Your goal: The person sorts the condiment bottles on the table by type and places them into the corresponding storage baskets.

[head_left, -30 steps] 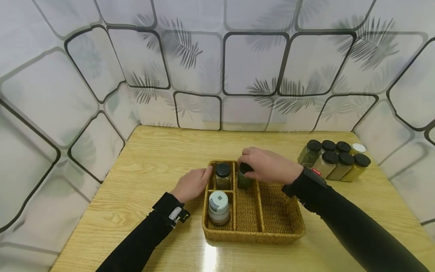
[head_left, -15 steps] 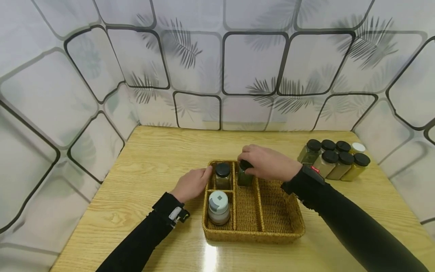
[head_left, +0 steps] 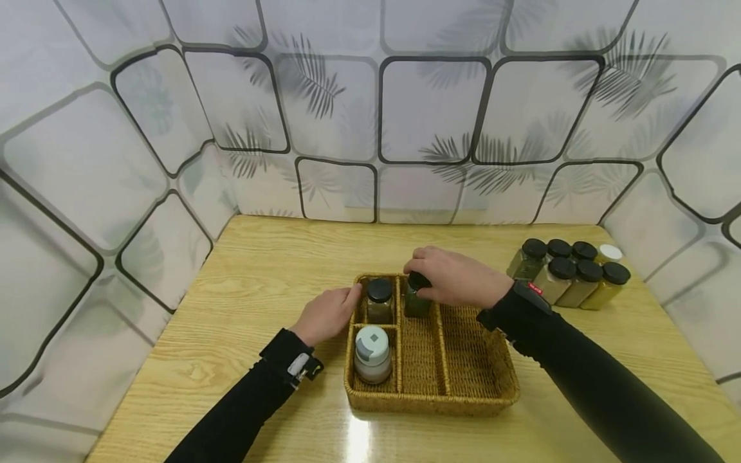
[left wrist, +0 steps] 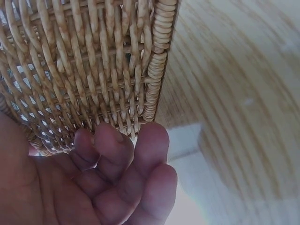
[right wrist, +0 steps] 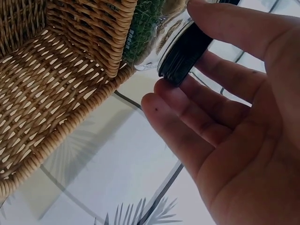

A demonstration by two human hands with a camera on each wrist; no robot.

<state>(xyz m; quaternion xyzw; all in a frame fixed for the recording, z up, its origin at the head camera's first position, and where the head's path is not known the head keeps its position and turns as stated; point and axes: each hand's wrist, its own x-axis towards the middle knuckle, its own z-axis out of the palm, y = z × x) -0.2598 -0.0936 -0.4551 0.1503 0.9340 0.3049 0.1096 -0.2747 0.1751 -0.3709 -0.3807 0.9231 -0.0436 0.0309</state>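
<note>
My right hand point(head_left: 454, 276) pinches the black lid point(right wrist: 185, 54) of a glass spice jar point(head_left: 417, 303) filled with green flakes. This jar stands in the back of the middle compartment of a wicker basket point(head_left: 431, 404). My left hand point(head_left: 327, 314) holds the basket's left side, its thumb at the rim and its curled fingers point(left wrist: 152, 145) by the outer woven wall. In the left back compartment is a black-lidded jar point(head_left: 379, 301) with brownish contents. A jar with a pale green lid point(head_left: 373, 354) sits in the left front compartment.
Several spice jars point(head_left: 570, 273) stand grouped on the wooden table point(head_left: 278, 257) at the right, most black-lidded and one white-lidded point(head_left: 610, 252). A patterned curtain point(head_left: 347, 109) encloses the table's back and sides.
Over the last second my right hand has shifted slightly up and left, with the green jar now a little more upright. The left hand and basket have stayed put.
</note>
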